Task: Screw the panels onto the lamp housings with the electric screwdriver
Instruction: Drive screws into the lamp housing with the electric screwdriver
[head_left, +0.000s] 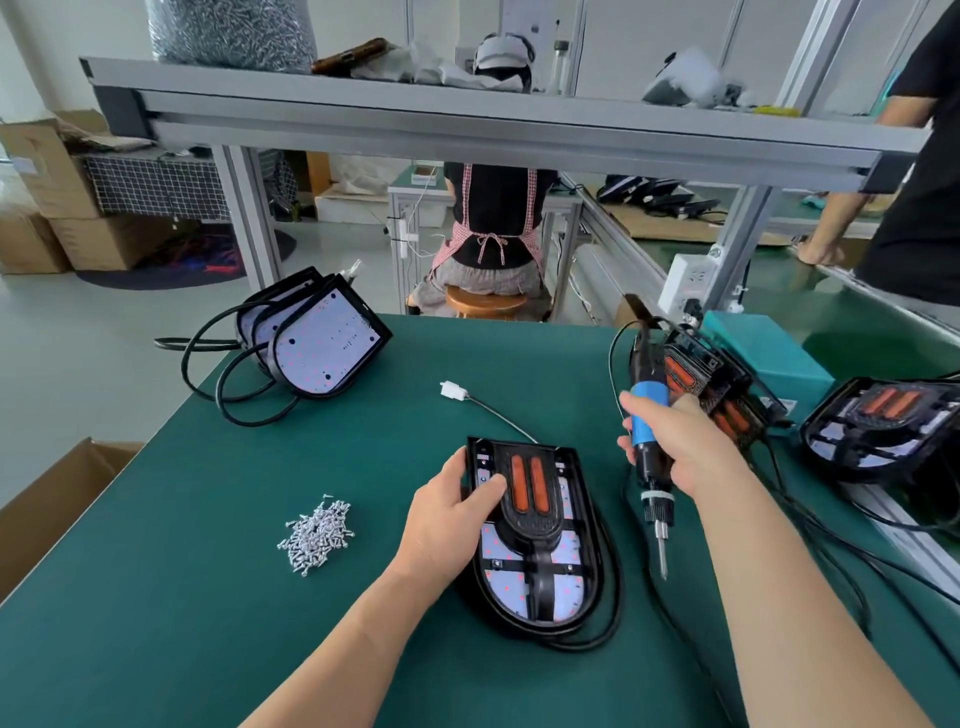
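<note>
Left hand (447, 512), nearest, has its grip closed on the top-left edge of a black D-shaped plastic lamp housing (569, 553) lying on the green counter (208, 597), orange-barred panel (530, 522) seated. Right hand (680, 449) grips a blue-and-black electric screwdriver (647, 418), bit down beside it. Driving seems about to start; a screw from the silver pile (317, 535) probably comes next. No writing legible.

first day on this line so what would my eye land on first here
The lamp lies in the middle of the green table, its black panel with two orange strips on top, and the left hand grips its left edge. Right of it, the right hand holds the screwdriver, bit pointing down. A pile of screws lies left of the lamp.
</note>
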